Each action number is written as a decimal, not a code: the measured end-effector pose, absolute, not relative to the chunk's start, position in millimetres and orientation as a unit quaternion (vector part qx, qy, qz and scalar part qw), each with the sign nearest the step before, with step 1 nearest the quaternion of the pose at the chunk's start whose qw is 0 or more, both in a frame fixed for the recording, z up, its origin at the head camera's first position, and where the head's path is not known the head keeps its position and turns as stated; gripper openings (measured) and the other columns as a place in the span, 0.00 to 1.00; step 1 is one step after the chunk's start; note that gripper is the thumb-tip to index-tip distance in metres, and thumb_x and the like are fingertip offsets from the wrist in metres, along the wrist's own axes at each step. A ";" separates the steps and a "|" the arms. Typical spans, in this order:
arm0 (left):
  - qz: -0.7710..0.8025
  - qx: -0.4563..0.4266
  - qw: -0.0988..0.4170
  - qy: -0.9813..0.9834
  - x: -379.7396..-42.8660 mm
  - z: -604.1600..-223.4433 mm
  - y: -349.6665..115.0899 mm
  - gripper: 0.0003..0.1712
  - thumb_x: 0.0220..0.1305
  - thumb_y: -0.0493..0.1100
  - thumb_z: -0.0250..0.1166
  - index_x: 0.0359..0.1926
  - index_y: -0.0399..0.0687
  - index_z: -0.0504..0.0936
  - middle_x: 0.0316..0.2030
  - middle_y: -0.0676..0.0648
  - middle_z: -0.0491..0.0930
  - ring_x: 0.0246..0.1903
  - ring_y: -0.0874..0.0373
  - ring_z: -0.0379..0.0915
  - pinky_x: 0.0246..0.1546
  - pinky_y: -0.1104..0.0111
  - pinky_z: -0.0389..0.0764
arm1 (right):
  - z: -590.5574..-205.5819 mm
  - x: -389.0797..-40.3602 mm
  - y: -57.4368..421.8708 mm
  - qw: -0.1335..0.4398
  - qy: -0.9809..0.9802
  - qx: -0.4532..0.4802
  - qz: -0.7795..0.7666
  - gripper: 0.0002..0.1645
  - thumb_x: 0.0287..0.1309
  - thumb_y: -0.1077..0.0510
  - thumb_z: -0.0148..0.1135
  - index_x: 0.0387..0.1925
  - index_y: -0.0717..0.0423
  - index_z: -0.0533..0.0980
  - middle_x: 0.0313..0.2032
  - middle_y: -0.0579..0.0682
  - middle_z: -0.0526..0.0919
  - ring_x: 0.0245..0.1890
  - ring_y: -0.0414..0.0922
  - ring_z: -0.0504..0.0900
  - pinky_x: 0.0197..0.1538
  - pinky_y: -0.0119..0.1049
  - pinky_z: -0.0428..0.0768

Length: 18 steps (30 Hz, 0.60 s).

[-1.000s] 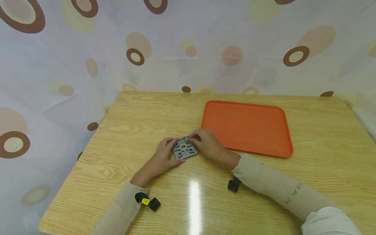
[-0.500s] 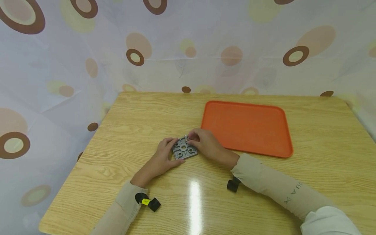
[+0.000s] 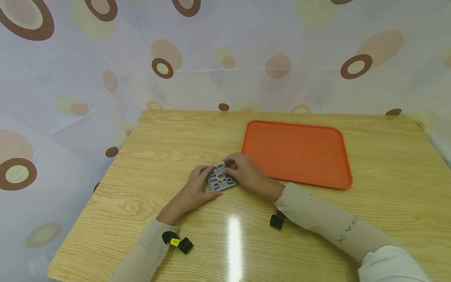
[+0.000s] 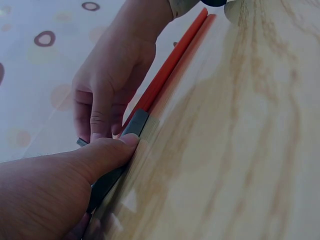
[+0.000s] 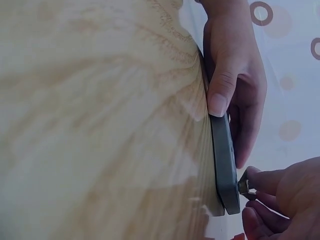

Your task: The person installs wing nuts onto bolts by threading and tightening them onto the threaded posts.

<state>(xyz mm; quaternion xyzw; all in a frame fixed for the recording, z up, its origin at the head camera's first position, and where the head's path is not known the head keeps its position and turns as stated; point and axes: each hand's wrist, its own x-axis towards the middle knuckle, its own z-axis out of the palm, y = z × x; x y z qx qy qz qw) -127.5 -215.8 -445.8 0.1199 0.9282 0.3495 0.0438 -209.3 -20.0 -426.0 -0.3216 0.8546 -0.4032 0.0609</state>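
A square grey metal plate (image 3: 220,178) with round recesses and a central hole lies flat on the wooden table. My left hand (image 3: 192,192) grips its left side, thumb on the near edge and fingers at the far corner. At the plate's far right corner, my right hand (image 3: 248,172) pinches a small winged metal fastener (image 3: 223,165) between thumb and index finger. The right wrist view shows the winged fastener (image 5: 244,184) against the plate's (image 5: 225,155) face, partly covered by the fingertips. In the left wrist view, the left thumb presses the plate's (image 4: 136,122) edge.
An orange tray (image 3: 299,152) lies behind and right of my right hand. The wooden table (image 3: 176,137) reaches back to a patterned cloth (image 3: 246,86). Black wrist-worn cameras hang under both sleeves.
My right hand has shifted slightly left, its fingers turning about the fastener, whose wings stand at a different angle. The left hand and the plate stay in place.
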 end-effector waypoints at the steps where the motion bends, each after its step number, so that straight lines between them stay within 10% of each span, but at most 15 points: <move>1: 0.349 0.120 0.044 0.928 -127.7 -445.8 -215.6 0.49 0.55 0.59 0.66 0.70 0.44 0.54 0.64 0.46 0.53 0.61 0.53 0.50 0.59 0.56 0.60 | -426.2 -209.6 -19.6 0.061 0.855 -0.320 -0.403 0.17 0.55 0.57 0.65 0.46 0.61 0.78 0.39 0.51 0.79 0.35 0.42 0.76 0.39 0.35 0.75; 18: 0.349 0.124 0.031 0.928 -129.8 -448.9 -215.8 0.50 0.53 0.59 0.67 0.69 0.41 0.56 0.63 0.44 0.54 0.61 0.52 0.50 0.60 0.57 0.59 | -427.6 -208.5 -12.5 0.044 0.855 -0.324 -0.402 0.06 0.58 0.62 0.62 0.37 0.58 0.80 0.33 0.46 0.81 0.33 0.39 0.76 0.37 0.33 0.75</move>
